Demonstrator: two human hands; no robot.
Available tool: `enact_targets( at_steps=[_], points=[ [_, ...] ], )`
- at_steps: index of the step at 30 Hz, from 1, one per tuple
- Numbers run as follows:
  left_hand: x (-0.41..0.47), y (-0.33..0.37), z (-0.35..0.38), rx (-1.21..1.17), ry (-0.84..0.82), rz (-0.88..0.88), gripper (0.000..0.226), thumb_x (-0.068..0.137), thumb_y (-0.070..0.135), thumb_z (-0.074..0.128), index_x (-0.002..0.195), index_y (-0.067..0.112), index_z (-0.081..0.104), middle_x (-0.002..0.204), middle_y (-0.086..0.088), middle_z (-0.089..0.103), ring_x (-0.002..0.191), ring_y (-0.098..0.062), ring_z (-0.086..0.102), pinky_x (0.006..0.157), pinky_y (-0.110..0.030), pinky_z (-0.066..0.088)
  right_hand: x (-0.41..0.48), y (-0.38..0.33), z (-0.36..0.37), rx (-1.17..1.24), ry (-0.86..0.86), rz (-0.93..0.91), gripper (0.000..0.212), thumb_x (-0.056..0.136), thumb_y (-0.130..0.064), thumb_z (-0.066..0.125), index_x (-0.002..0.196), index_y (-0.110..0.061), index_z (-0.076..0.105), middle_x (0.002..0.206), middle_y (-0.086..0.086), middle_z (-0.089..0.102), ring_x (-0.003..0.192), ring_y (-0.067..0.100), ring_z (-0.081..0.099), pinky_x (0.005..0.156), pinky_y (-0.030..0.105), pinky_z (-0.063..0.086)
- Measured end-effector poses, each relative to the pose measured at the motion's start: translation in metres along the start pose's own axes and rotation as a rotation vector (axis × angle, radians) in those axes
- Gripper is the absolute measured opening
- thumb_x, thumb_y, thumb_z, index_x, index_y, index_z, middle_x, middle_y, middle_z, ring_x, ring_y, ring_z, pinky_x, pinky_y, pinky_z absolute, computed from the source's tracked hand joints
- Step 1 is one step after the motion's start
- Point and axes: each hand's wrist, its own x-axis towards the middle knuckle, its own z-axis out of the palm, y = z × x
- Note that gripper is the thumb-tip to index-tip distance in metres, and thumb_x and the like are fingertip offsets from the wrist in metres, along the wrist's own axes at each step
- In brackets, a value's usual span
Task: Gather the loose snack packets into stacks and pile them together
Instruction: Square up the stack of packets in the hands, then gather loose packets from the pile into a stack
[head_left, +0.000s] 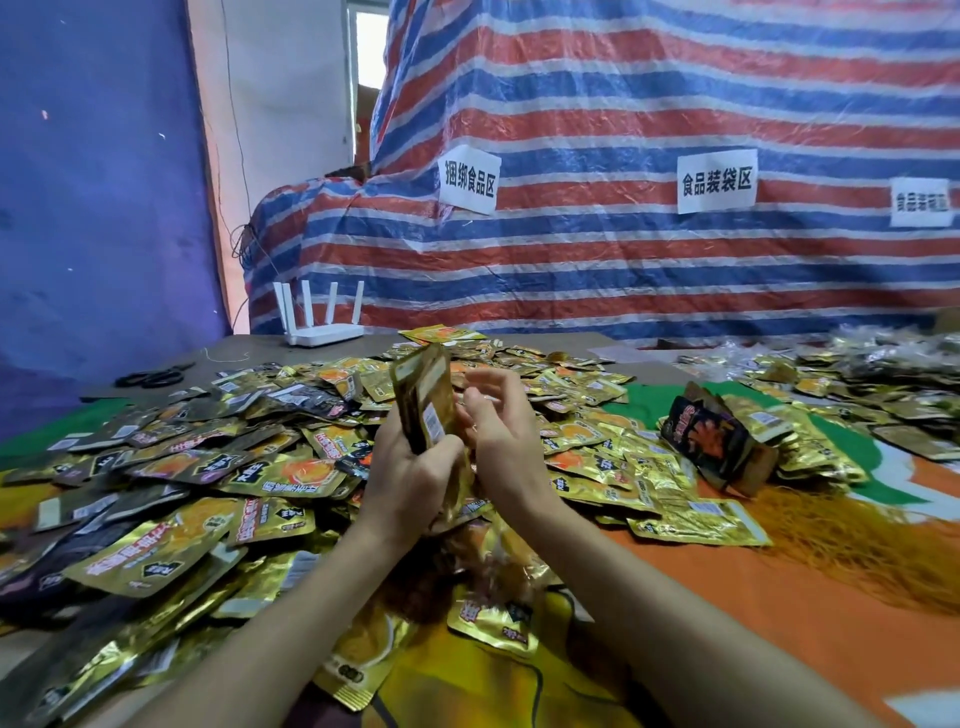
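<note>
The left hand (410, 480) grips one stack (426, 402) of flat foil snack packets, gold and brown with white barcode labels on the face that shows. The left fingers (444, 452) curl round its lower end. The stack stands on end, its long axis nearly upright, with the top tipped slightly left and away. It is above the heap and clear of the table (249, 345).

The right hand (498, 436) sits just right of the stack. Its fingers (493, 384) are loosely spread and curved and hold nothing; I cannot tell whether they touch the stack's edge.

Loose packets (208, 467) lie below and all around both sets of fingers, too many to count. They are gold, black and purple, lie mostly flat and point every way. More of them run off to the far right.

Well right of the right fingers, one bundle (711, 441) of packets leans on edge, a black and orange face outward. A tangle of orange string (857, 545) lies beside it.

Beyond the left fingers there is one pair of scissors (153, 376) and one white router (322, 317) with four antennas. Behind hangs a striped tarp (675, 93) bearing three paper signs (717, 181).
</note>
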Motion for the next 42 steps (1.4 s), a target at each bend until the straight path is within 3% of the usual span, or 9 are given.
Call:
enact_targets(
  at_steps=[8, 11, 14, 19, 23, 27, 32, 36, 42],
  points=[
    [-0.009, 0.005, 0.003, 0.010, -0.121, 0.118, 0.036, 0.078, 0.032, 0.067, 0.085, -0.002, 0.061, 0.079, -0.017, 0.062, 0.070, -0.015, 0.061, 0.061, -0.019, 0.049, -0.010, -0.036, -0.089, -0.778, -0.060, -0.020, 0.004, 0.091, -0.025, 0.066, 0.095, -0.025, 0.064, 0.084, -0.015, 0.062, 0.077, -0.001, 0.060, 0.060, 0.015, 0.045],
    [-0.011, 0.007, 0.004, 0.023, -0.107, 0.151, 0.025, 0.072, 0.021, 0.067, 0.084, -0.001, 0.063, 0.085, -0.018, 0.064, 0.076, -0.018, 0.061, 0.066, -0.017, 0.049, -0.017, -0.050, -0.145, -1.121, -0.135, 0.252, 0.006, 0.086, -0.025, 0.070, 0.082, -0.028, 0.068, 0.084, -0.011, 0.068, 0.081, 0.011, 0.065, 0.074, 0.034, 0.057],
    [-0.011, 0.007, 0.003, -0.067, -0.099, 0.114, 0.021, 0.072, 0.016, 0.061, 0.086, 0.001, 0.064, 0.089, -0.021, 0.066, 0.080, -0.024, 0.065, 0.066, -0.020, 0.054, -0.023, -0.064, -0.194, -1.411, -0.240, 0.517, 0.008, 0.077, -0.022, 0.079, 0.081, -0.016, 0.076, 0.082, 0.005, 0.073, 0.073, 0.018, 0.066, 0.066, 0.027, 0.054],
    [-0.008, 0.006, 0.000, -0.325, -0.085, -0.021, 0.021, 0.075, 0.012, 0.060, 0.093, 0.001, 0.062, 0.095, -0.023, 0.066, 0.102, -0.047, 0.064, 0.094, -0.061, 0.053, -0.046, -0.063, -0.226, -1.579, -0.315, 0.723, 0.016, 0.076, -0.021, 0.078, 0.069, -0.013, 0.065, 0.062, 0.000, 0.061, 0.059, 0.018, 0.060, 0.052, 0.024, 0.045],
    [-0.008, 0.004, 0.001, -0.458, -0.090, -0.208, 0.022, 0.084, 0.009, 0.060, 0.103, 0.001, 0.067, 0.100, -0.010, 0.076, 0.106, -0.037, 0.070, 0.092, -0.053, 0.056, -0.053, -0.058, -0.226, -1.643, -0.301, 0.656, 0.010, 0.081, -0.007, 0.058, 0.071, -0.009, 0.056, 0.066, 0.004, 0.055, 0.067, 0.026, 0.059, 0.053, 0.024, 0.040],
    [-0.008, 0.004, -0.003, -0.531, -0.176, -0.381, 0.022, 0.092, 0.008, 0.050, 0.106, -0.002, 0.064, 0.112, -0.011, 0.075, 0.103, -0.024, 0.070, 0.069, -0.039, 0.060, -0.056, -0.062, -0.218, -1.749, -0.310, 0.623, 0.025, 0.082, -0.010, 0.055, 0.065, -0.016, 0.039, 0.067, 0.003, 0.046, 0.060, 0.021, 0.047, 0.047, 0.026, 0.032],
    [-0.006, 0.009, -0.003, -0.693, -0.231, -0.415, 0.023, 0.074, 0.011, 0.058, 0.095, 0.004, 0.062, 0.093, -0.014, 0.069, 0.097, -0.029, 0.065, 0.088, -0.045, 0.049, -0.041, -0.075, -0.188, -1.348, -0.099, 0.252, 0.013, 0.087, -0.013, 0.070, 0.077, -0.018, 0.077, 0.067, -0.006, 0.066, 0.060, 0.007, 0.061, 0.045, 0.012, 0.037],
    [-0.003, 0.007, -0.004, -0.758, -0.244, -0.408, 0.031, 0.073, 0.009, 0.058, 0.103, 0.002, 0.060, 0.086, -0.013, 0.064, 0.084, -0.027, 0.063, 0.092, -0.048, 0.046, -0.028, -0.083, -0.131, -0.813, -0.207, 0.143, 0.012, 0.089, -0.015, 0.075, 0.080, -0.022, 0.076, 0.068, -0.006, 0.073, 0.060, 0.000, 0.066, 0.051, 0.010, 0.045],
    [0.003, 0.004, -0.013, -0.668, -0.195, -0.463, 0.029, 0.072, 0.019, 0.060, 0.085, 0.004, 0.081, 0.087, -0.019, 0.074, 0.073, -0.029, 0.071, 0.065, -0.034, 0.060, -0.003, -0.065, -0.060, -0.361, -0.224, 0.087, 0.010, 0.086, -0.014, 0.078, 0.081, -0.022, 0.080, 0.075, 0.001, 0.077, 0.062, 0.007, 0.066, 0.053, 0.020, 0.049]
  ],
)
